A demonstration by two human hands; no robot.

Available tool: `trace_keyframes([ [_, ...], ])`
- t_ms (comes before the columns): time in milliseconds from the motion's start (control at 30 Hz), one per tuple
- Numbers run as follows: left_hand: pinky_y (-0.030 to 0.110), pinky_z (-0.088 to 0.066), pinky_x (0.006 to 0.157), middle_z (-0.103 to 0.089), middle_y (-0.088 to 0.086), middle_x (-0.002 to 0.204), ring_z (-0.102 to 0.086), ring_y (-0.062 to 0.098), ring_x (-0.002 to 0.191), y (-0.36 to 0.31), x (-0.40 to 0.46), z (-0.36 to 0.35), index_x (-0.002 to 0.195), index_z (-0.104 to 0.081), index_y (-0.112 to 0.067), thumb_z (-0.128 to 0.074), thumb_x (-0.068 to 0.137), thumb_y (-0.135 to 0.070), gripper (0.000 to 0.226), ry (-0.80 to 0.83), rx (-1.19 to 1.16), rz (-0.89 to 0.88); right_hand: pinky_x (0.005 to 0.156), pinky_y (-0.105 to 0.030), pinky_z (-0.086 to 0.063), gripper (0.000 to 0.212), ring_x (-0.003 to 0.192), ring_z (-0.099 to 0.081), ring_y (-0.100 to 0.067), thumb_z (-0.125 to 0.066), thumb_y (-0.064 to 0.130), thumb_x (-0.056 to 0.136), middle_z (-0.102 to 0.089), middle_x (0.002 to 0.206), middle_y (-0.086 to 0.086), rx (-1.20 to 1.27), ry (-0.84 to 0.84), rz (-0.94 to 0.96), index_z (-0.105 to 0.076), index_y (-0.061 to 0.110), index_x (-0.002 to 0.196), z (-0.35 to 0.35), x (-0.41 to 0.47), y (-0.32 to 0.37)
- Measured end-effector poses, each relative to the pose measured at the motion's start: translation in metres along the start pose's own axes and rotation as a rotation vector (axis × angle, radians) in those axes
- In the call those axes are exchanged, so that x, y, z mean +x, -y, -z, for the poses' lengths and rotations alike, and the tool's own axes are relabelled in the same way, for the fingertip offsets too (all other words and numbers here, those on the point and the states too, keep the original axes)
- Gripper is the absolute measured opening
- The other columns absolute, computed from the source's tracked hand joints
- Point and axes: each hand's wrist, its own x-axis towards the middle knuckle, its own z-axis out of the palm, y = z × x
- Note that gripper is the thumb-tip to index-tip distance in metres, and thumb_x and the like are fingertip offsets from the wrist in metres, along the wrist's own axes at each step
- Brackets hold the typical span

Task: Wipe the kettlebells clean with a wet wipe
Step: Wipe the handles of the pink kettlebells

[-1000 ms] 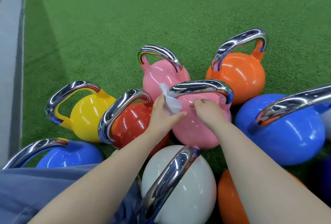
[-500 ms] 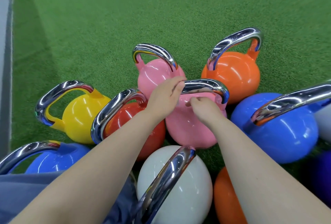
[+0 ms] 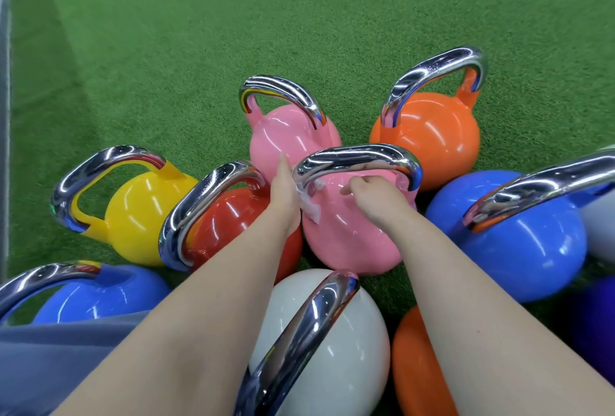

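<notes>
The kettlebells crowd the lower half of the frame on the turf point(image 3: 199, 32). At centre, one kettlebell point(image 3: 349, 235) sits just before a second point(image 3: 286, 139) — the left hand point(image 3: 284, 189) and wipe point(image 3: 311, 205) at its left, the right hand point(image 3: 376, 194) on top. Others ring them — left, right and bottom.

Green turf point(image 3: 206, 32) underfoot, grey strip point(image 3: 4, 116) along left edge. Clustered on turf, touching or just beside each other: yellow bell point(image 3: 139, 215), red bell point(image 3: 229, 215), two pink bells point(image 3: 286, 142), orange bell point(image 3: 429, 142), blue bells point(image 3: 525, 242), white bell point(image 3: 342, 342).
</notes>
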Motion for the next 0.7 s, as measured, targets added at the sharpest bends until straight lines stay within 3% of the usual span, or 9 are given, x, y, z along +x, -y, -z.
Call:
trace_keyframes([
  [167,0.018,-0.029,0.038,-0.044,-0.003,0.030,-0.031,0.014,0.022,0.028,0.003,0.009,0.062,-0.065,-0.016,-0.013,0.094,-0.060,0.075,-0.110,0.098,0.009,0.104,-0.039,-0.035,0.042,0.123,-0.044,-0.030,-0.028,0.021,0.096,-0.050,0.135,-0.014,-0.010,0.007,0.000,-0.057,0.008,0.123,0.001,0.000,0.000],
  [233,0.023,-0.032,0.049,-0.042,-0.006,0.025,-0.037,0.007,0.020,0.038,0.001,0.010,0.045,-0.061,-0.029,-0.013,0.094,-0.062,0.075,-0.151,0.145,0.033,0.103,-0.039,-0.036,0.042,0.122,-0.045,-0.030,-0.029,0.023,0.095,-0.051,0.135,-0.012,0.001,-0.003,-0.008,-0.058,0.010,0.122,0.001,0.000,0.000],
  [333,0.019,-0.035,0.056,-0.044,-0.014,0.027,-0.050,0.000,0.036,0.042,0.008,0.015,0.025,-0.053,-0.038,-0.015,0.093,-0.062,0.082,-0.151,0.148,0.095,0.103,-0.039,-0.036,0.041,0.122,-0.044,-0.031,-0.028,0.021,0.096,-0.050,0.135,-0.014,-0.002,0.002,-0.007,-0.057,0.009,0.123,0.000,0.000,0.001],
  [400,0.015,-0.046,0.069,-0.054,-0.020,0.051,-0.064,-0.001,0.063,0.041,0.012,0.017,0.061,-0.075,-0.031,-0.017,0.090,-0.067,0.073,-0.081,0.123,0.170,0.102,-0.038,-0.036,0.041,0.122,-0.044,-0.031,-0.028,0.021,0.096,-0.049,0.134,-0.014,0.007,0.001,-0.011,-0.056,0.008,0.123,0.001,0.000,0.001],
  [433,0.020,-0.048,0.087,-0.063,-0.022,0.093,-0.066,0.007,0.094,0.040,0.012,0.017,0.100,-0.073,-0.026,-0.021,0.089,-0.067,0.067,-0.101,0.121,0.180,0.101,-0.038,-0.036,0.041,0.121,-0.044,-0.031,-0.029,0.021,0.096,-0.050,0.134,-0.014,0.018,-0.002,-0.017,-0.057,0.009,0.123,0.000,0.001,0.001],
  [467,0.027,-0.042,0.101,-0.058,-0.009,0.122,-0.056,0.016,0.117,0.040,0.009,0.016,0.126,-0.057,-0.017,-0.025,0.091,-0.063,0.066,-0.150,0.092,0.164,0.100,-0.037,-0.037,0.041,0.120,-0.045,-0.031,-0.029,0.022,0.096,-0.051,0.133,-0.014,0.025,-0.003,-0.020,-0.057,0.009,0.123,0.000,0.002,0.000],
  [533,0.027,-0.038,0.102,-0.053,0.003,0.129,-0.048,0.021,0.124,0.036,-0.008,0.016,0.133,-0.044,-0.006,-0.027,0.100,-0.043,0.052,-0.117,-0.005,0.091,0.095,-0.037,-0.040,0.039,0.116,-0.049,-0.033,-0.033,0.022,0.095,-0.055,0.127,-0.015,0.041,-0.011,-0.025,-0.060,0.007,0.118,-0.002,0.004,-0.001],
  [600,0.025,-0.043,0.095,-0.059,0.008,0.120,-0.054,0.021,0.115,0.035,-0.023,0.019,0.127,-0.049,-0.005,-0.030,0.100,-0.015,0.035,0.000,-0.059,-0.011,0.091,-0.037,-0.045,0.036,0.111,-0.055,-0.034,-0.038,0.024,0.093,-0.060,0.119,-0.017,0.071,-0.022,-0.035,-0.063,0.006,0.112,-0.004,0.005,-0.002],
  [700,0.030,-0.049,0.091,-0.067,0.006,0.111,-0.062,0.020,0.103,0.043,-0.027,0.027,0.118,-0.058,-0.010,-0.039,0.083,0.012,0.046,0.090,0.133,-0.214,0.090,-0.037,-0.046,0.036,0.110,-0.056,-0.035,-0.039,0.026,0.092,-0.062,0.115,-0.017,0.085,-0.021,-0.041,-0.063,0.006,0.110,-0.006,0.006,-0.003],
])
